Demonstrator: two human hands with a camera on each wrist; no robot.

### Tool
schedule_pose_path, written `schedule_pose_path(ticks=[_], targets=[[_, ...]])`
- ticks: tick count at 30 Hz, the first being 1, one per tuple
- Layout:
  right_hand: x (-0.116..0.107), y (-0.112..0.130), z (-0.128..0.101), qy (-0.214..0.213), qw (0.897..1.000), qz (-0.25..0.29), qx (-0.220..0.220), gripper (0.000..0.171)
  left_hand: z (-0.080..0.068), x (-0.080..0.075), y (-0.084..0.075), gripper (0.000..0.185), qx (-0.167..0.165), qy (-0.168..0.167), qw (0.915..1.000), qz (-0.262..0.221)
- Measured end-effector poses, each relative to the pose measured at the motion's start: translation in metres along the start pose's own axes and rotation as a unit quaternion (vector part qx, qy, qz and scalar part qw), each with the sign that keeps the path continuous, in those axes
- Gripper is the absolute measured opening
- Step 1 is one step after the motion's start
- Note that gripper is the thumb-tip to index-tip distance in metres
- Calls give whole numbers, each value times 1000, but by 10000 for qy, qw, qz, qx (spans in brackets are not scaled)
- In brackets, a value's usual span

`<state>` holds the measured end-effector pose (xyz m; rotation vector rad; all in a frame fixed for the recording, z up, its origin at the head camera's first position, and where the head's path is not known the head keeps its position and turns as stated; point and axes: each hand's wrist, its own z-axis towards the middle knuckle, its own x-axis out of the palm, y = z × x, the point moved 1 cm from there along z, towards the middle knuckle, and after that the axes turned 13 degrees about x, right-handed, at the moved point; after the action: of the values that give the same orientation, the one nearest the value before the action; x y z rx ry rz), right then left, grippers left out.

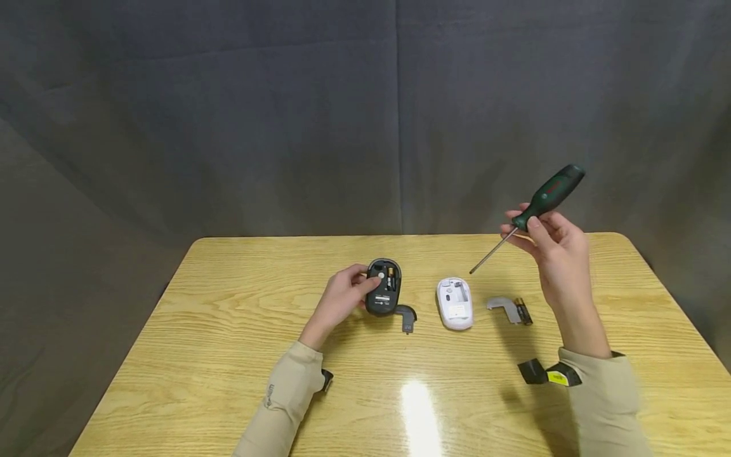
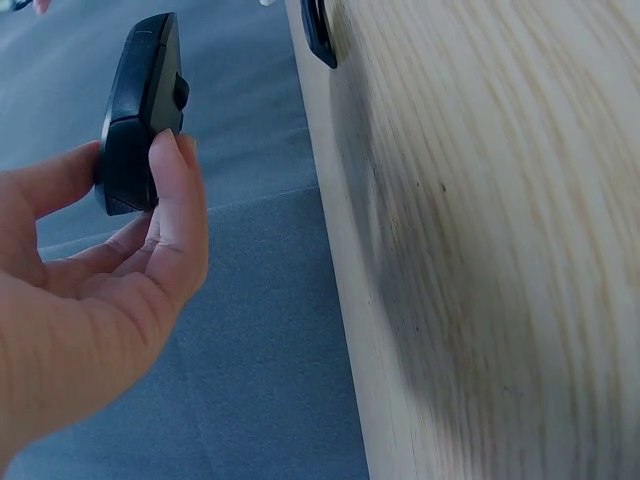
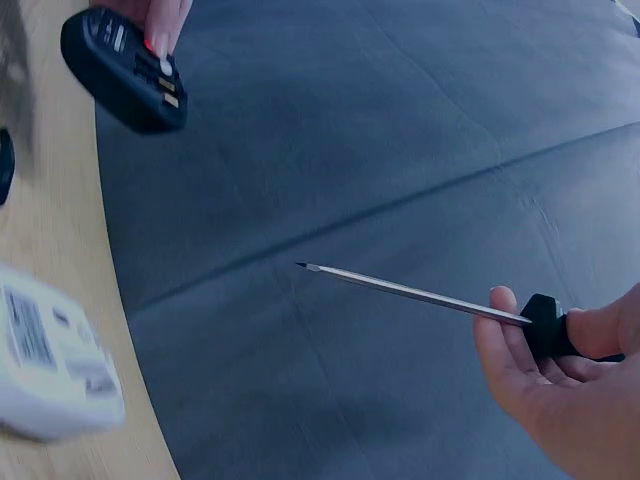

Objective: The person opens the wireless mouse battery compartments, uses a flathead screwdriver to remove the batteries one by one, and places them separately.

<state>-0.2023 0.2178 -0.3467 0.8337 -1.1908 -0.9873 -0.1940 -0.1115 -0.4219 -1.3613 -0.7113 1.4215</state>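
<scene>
My left hand (image 1: 348, 295) grips a black computer mouse (image 1: 384, 286), tilted up with its underside and open battery bay facing me; the same mouse (image 2: 140, 110) shows edge-on between thumb and fingers, and again as the black mouse (image 3: 125, 68) at top left. Its black cover (image 1: 406, 315) lies on the table beside it. My right hand (image 1: 551, 244) holds a green-handled screwdriver (image 1: 542, 202) in the air, shaft (image 3: 415, 292) pointing down-left toward a white mouse (image 1: 455, 303) lying belly up. A grey cover (image 1: 503, 306) and a battery (image 1: 523, 311) lie right of the white mouse.
The wooden table (image 1: 228, 355) has rounded corners and stands before a grey cloth backdrop (image 1: 285, 114). A glare spot sits near the front edge. Wrist-worn camera mounts show at both sleeves.
</scene>
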Motion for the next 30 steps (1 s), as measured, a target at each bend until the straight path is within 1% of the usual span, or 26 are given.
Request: schedule_pose_path(ticks=[6,12,15,17,21,27,30], targets=[[21,-7,5,-70,9998,184,-63,22,1,1,2,38,-18,-10,10000,-53],[41,-14,9,-215,9989,386,-157,34,2,1,2,39,-35,-43,10000,-17],[52,-19,10,-173,9988,402,-201,32,2,1,2,39,-22,-58,10000,33],[58,-23,9,-105,9992,313,-224,27,2,1,3,39,-6,-76,10000,38],[70,-33,8,102,9994,79,-313,22,2,1,3,39,-9,-93,9999,43],[87,-49,4,341,9980,-360,-393,24,3,1,3,40,-105,-46,9996,246],[92,-56,2,383,9969,-559,-399,25,3,1,2,40,-34,-36,9994,329]])
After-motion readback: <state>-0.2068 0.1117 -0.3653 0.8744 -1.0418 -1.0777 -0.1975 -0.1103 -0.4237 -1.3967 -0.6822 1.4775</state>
